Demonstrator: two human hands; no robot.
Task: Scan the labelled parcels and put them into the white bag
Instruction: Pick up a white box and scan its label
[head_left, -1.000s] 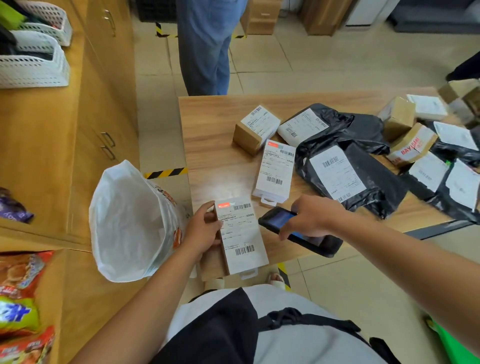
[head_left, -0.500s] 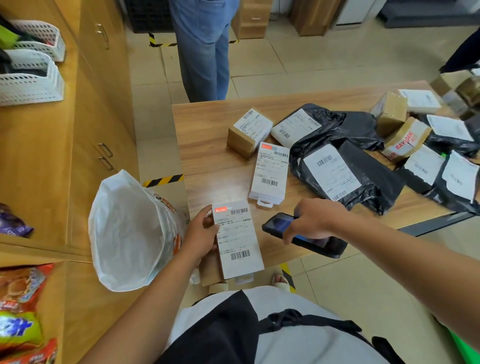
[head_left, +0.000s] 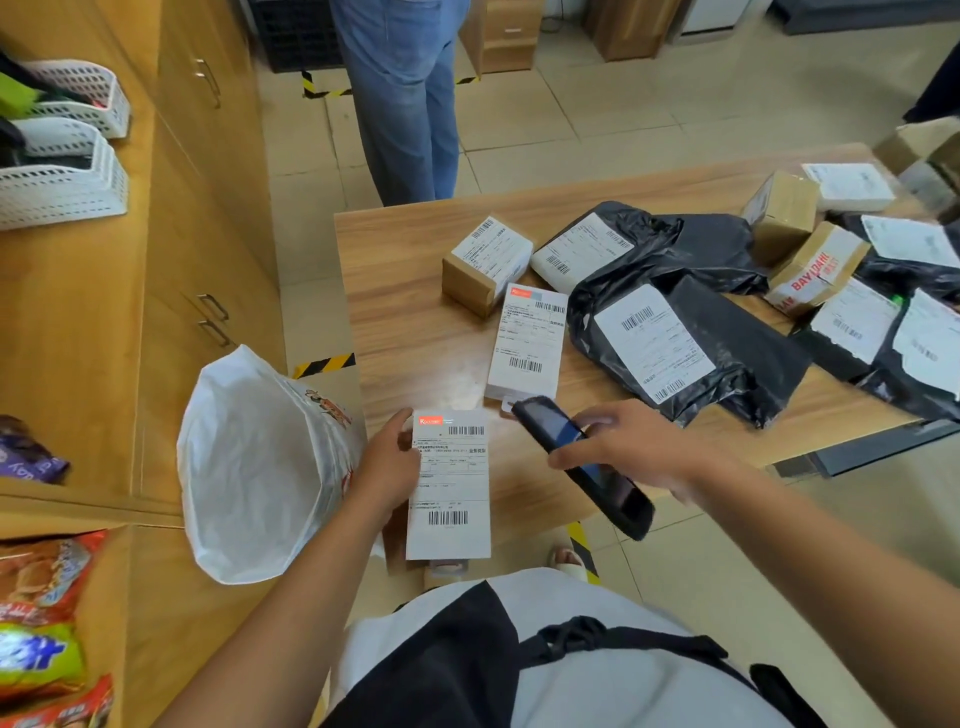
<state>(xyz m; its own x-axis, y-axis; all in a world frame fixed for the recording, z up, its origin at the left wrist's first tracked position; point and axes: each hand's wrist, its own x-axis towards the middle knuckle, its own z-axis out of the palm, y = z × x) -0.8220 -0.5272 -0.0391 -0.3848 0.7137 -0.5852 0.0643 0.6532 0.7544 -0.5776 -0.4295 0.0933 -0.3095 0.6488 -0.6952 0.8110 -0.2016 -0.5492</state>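
Left hand: your left hand (head_left: 387, 467) grips the labelled white box (head_left: 449, 483) at its left edge, over the table (head_left: 410, 312) near-left corner.
Right hand: your right hand (head_left: 636, 449) grasps the black scanner (head_left: 618, 493), over the table's near edge.
Bag: white bag (head_left: 254, 467) open, just left of the table.
Rest: black mailers (head_left: 727, 332) mid-table.

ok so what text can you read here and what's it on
"BAY", red, rest unclear: tape on brown box.
Label on white parcel in left hand: red logo and print too small.
Print on other parcel labels: too small.
Characters on snack packets: blurred.
Print on white bag: blurred.
Screen of scanner: nothing legible.
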